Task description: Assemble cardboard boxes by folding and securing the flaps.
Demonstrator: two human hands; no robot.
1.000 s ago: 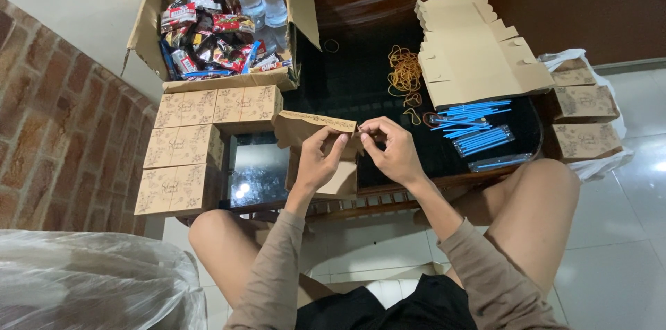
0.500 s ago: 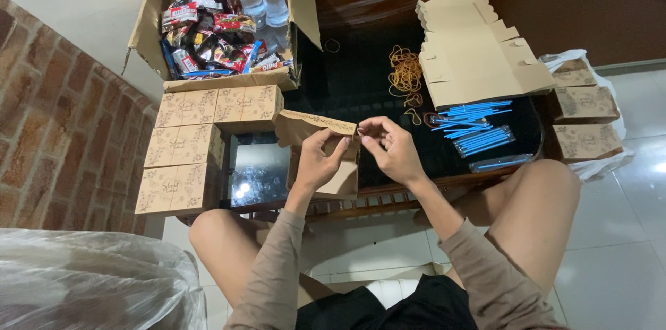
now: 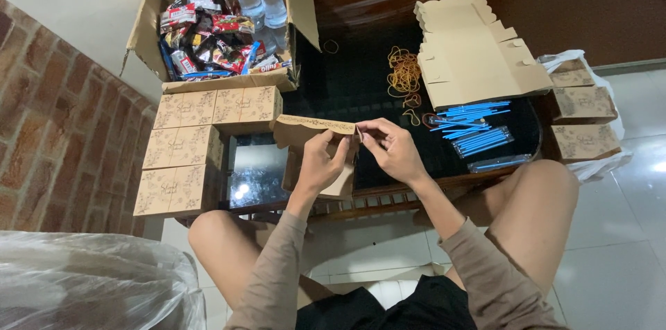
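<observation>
I hold a small brown cardboard box (image 3: 300,130) with a patterned, scalloped lid over the near edge of a dark glass table (image 3: 361,80). My left hand (image 3: 320,162) grips the box from the front. My right hand (image 3: 392,146) pinches the right end of its lid between thumb and fingers. Whether anything is in the box is hidden by my hands.
Closed patterned boxes (image 3: 187,146) are stacked at the left. A large carton (image 3: 222,28) of snack packets and water bottles stands behind them. Rubber bands (image 3: 404,73), flat box blanks (image 3: 475,53) and blue straws (image 3: 475,132) lie on the right, more boxes (image 3: 579,111) beyond. A plastic bag (image 3: 90,281) bulges at lower left.
Both hands stay on the box; my right-hand fingers have shifted slightly at the lid's end. Nothing else has moved.
</observation>
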